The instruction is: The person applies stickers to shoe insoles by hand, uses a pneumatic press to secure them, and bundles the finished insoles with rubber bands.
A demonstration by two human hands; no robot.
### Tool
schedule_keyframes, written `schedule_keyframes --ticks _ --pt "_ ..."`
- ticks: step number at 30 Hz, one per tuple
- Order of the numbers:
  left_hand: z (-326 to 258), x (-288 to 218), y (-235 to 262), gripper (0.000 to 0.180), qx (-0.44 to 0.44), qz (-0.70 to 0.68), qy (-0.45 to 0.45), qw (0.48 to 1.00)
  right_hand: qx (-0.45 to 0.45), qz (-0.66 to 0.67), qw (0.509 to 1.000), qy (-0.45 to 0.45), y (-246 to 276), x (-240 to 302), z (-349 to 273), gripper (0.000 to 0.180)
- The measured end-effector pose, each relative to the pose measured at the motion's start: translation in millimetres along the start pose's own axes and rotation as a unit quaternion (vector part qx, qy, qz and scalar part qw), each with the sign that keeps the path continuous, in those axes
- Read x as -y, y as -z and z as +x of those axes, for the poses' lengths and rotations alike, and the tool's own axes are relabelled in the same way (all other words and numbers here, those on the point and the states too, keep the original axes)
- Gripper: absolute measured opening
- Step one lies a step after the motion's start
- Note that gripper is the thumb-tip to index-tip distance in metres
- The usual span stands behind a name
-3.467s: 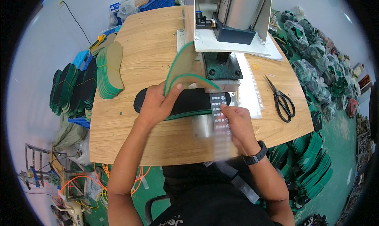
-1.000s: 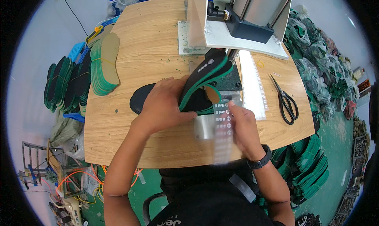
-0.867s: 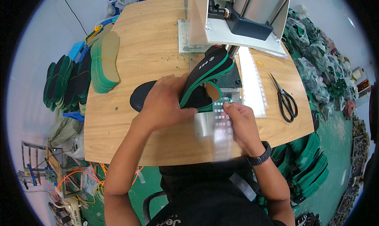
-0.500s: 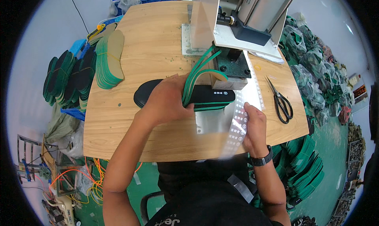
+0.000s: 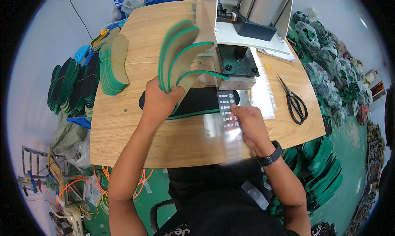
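My left hand (image 5: 159,100) is closed around several green-edged insoles (image 5: 177,57), whose tan undersides fan upward. Below them a black insole (image 5: 196,99) lies lengthwise on the table, with green layered edges along its near side. Between thumb and fingers, my right hand (image 5: 254,127) pinches a clear film strip (image 5: 228,114) with rows of white printed marks. The strip's upper end lies over the right part of the black insole, and its lower end hangs toward the table's near edge. Just beyond is the press head (image 5: 237,67), a dark bolted plate on a metal block.
Black-handled scissors (image 5: 295,106) lie on the right of the wooden table (image 5: 123,141). A banded stack of insoles (image 5: 114,67) stands at its left, beside more bundles (image 5: 66,85). The press frame (image 5: 263,38) rises at the back. Bagged green goods (image 5: 325,54) are heaped at right.
My left hand has shifted left and lifted its insoles into a wider fan, away from the black insole. My right hand has brought the film strip left, onto the insole's right end.
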State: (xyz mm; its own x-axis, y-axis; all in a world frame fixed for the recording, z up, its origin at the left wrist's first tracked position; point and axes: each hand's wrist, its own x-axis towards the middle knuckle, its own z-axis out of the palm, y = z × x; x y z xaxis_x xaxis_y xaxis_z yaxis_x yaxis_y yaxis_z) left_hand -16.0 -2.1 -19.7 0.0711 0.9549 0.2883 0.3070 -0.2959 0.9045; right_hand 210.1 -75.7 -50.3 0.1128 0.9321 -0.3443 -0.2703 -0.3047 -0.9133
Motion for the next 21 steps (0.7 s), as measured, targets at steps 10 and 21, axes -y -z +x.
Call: schedule_keyframes --ticks 10,21 --pt "-3.8 -2.4 -3.1 0.014 -0.004 -0.009 0.033 0.999 -0.009 -0.043 0.999 0.006 2.0 -3.7 4.5 0.031" --pt "4.8 -6.5 -5.8 0.067 0.206 0.183 -0.106 0.956 -0.010 -0.067 0.997 0.027 -2.4 -1.3 3.3 0.032"
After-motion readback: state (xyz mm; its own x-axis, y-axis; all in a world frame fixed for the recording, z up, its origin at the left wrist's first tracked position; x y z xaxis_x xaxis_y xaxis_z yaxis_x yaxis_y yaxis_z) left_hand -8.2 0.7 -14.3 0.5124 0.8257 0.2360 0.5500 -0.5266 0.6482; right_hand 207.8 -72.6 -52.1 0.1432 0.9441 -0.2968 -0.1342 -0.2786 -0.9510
